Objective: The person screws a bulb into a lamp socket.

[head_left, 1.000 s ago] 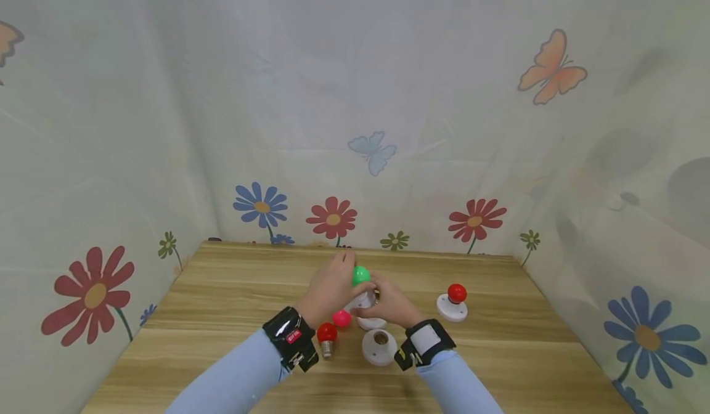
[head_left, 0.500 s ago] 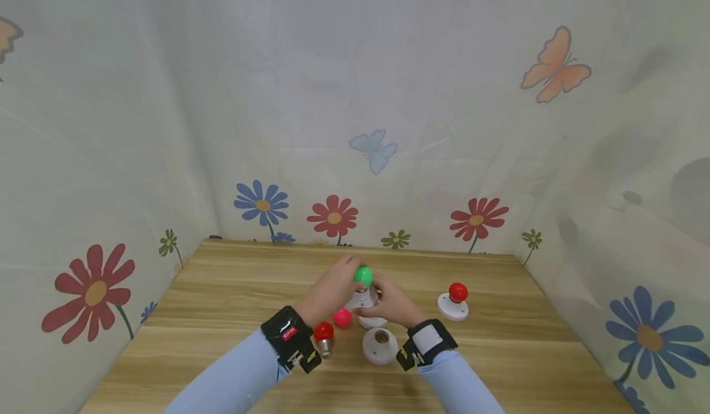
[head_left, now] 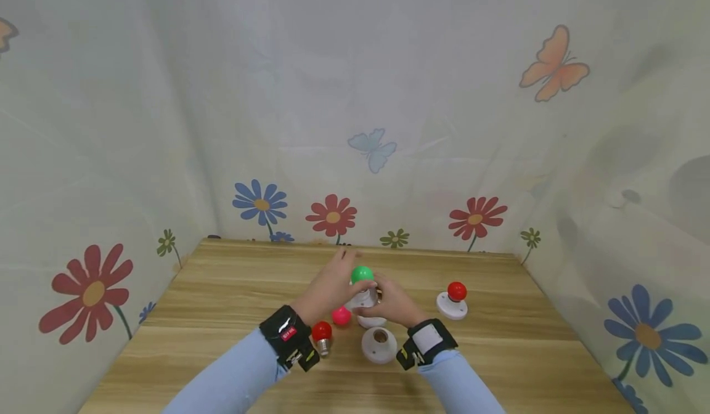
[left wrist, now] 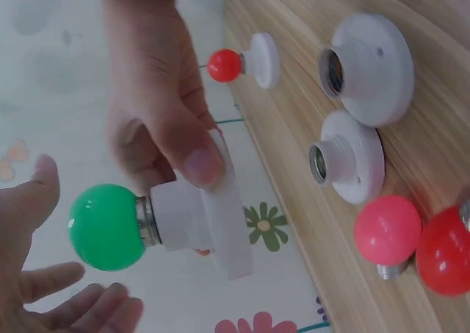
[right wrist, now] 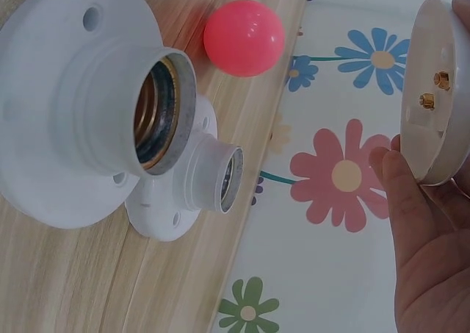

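My right hand point(head_left: 395, 303) grips a white lamp holder point(left wrist: 231, 208) by its round base, thumb pressed on the flange, up off the table. A green bulb point(left wrist: 108, 228) sits in its socket, a band of metal thread showing between them. Around the bulb, my left hand point(head_left: 328, 288) has its fingers spread; the left wrist view shows a gap between the fingertips point(left wrist: 73, 273) and the green globe. Brass screws on the holder's underside point(right wrist: 422, 138) face the right wrist camera.
Below the hands, two white lamp holders point(head_left: 379, 345) with bare sockets stand on the wooden table point(head_left: 238, 278). Left of them lie a pink bulb point(head_left: 341, 316) and a red bulb point(head_left: 322, 332). Another holder with a red bulb point(head_left: 457, 291) stands to the right.
My left fingers were closed about the green bulb half a second ago and have now spread away from it. My right hand stays nearly in place with the lamp holder.
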`<state>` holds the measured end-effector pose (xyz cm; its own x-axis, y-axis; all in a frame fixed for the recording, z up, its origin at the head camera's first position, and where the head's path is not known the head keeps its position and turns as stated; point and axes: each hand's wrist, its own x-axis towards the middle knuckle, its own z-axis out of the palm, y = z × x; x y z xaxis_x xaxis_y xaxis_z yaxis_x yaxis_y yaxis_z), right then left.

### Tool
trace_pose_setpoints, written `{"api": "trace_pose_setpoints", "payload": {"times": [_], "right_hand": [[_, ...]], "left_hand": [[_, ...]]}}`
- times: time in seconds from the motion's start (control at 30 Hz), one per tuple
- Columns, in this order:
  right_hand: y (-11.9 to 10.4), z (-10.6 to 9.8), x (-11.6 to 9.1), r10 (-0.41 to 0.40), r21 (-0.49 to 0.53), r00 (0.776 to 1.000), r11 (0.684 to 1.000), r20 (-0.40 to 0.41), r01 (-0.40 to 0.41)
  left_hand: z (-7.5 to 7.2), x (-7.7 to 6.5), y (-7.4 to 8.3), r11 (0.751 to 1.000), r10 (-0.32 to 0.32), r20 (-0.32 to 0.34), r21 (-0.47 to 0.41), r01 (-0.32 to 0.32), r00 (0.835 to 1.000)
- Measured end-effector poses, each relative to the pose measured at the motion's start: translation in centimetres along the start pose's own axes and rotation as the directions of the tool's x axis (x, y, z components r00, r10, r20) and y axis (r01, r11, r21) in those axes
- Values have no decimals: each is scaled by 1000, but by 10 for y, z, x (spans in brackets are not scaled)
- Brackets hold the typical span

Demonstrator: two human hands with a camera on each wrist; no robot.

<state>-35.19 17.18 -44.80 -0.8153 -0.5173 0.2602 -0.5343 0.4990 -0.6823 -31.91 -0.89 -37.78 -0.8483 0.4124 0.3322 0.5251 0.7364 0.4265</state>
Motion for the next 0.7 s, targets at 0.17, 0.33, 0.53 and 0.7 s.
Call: {"api": "trace_pose_setpoints", "payload": {"times": [0.17, 0.33, 0.53, 0.7], "right_hand": [[0, 0, 0, 1, 12, 1000, 1000, 9, -1], [0, 0, 0, -2, 33, 1000, 999, 19, 1], [1, 1, 1, -9, 41, 1000, 999, 21, 8], [2, 2, 2, -23, 57, 1000, 998, 12, 22]], "left_hand": [[4, 0, -1, 995, 15, -57, 98, -9, 998], [6, 1, -1, 995, -5, -51, 102, 11, 999], [6, 2, -1, 995, -32, -31, 92, 34, 999], [3, 4, 1, 999, -33, 27, 31, 32, 999]]}}
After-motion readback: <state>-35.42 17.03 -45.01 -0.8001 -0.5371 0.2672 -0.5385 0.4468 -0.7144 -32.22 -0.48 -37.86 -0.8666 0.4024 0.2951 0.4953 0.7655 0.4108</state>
